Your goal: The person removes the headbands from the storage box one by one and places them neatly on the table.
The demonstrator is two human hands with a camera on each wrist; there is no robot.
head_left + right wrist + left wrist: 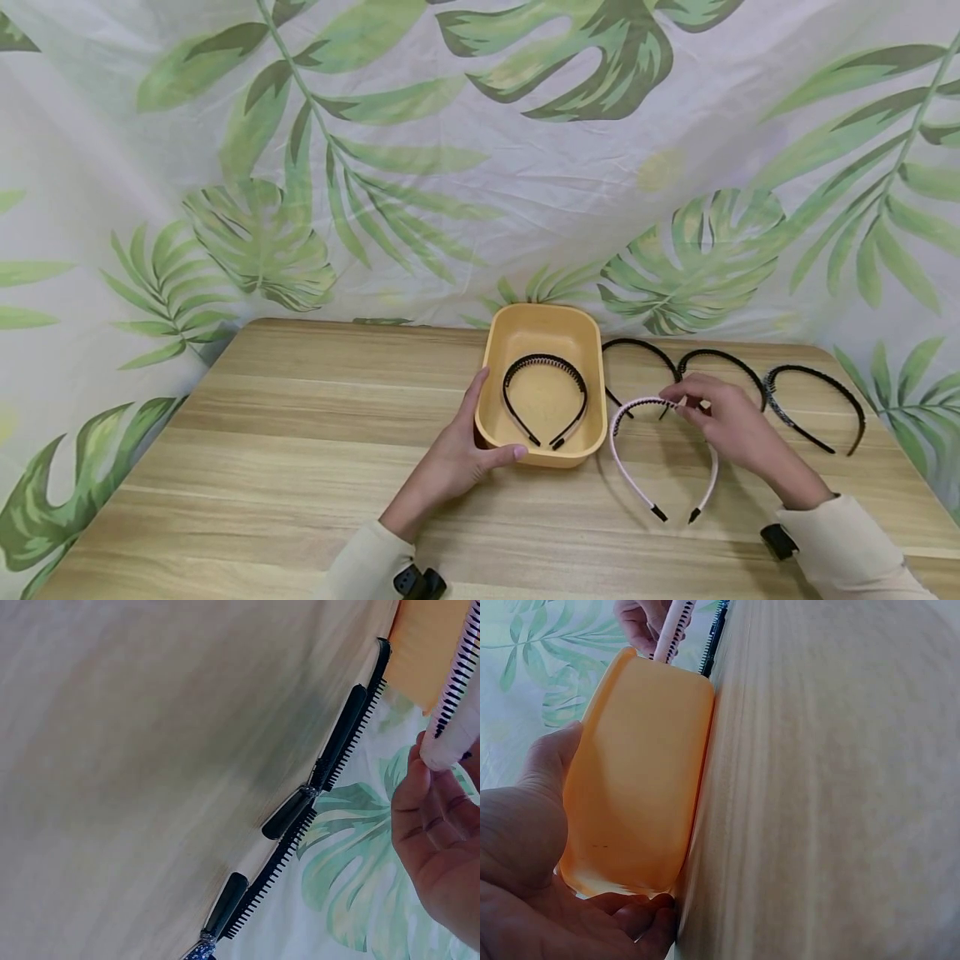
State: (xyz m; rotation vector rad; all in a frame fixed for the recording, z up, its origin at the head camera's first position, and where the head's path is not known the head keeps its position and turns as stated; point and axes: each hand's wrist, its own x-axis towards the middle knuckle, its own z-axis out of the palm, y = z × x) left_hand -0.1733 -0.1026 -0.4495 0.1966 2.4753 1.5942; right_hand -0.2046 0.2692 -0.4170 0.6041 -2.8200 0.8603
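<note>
Pale pink, the headband (pixel 450 746) looks light and springy; I'd take it at the arch, where the right hand (pixel 716 415) pinches it over the tabletop (pixel 300 467), just beside the yellow box (pixel 555 459) the left hand (pixel 456 454) grips by one corner.

A tub (pixel 543 329) stands by the far edge of the table (pixel 300 467), with a cloth backdrop (pixel 375 167) behind. Inside it lies the first headband (pixel 545 359), arch far, tips near. The person's left grip (pixel 453 458) is at the tub's near left corner. To the tub's right, a left headband (pixel 651 346), a middle headband (pixel 720 353) and a right headband (pixel 813 369) form a row on the table. On the near side of that row, just right of the tub, is another headband (pixel 636 402) in the right grip (pixel 723 417).
</note>
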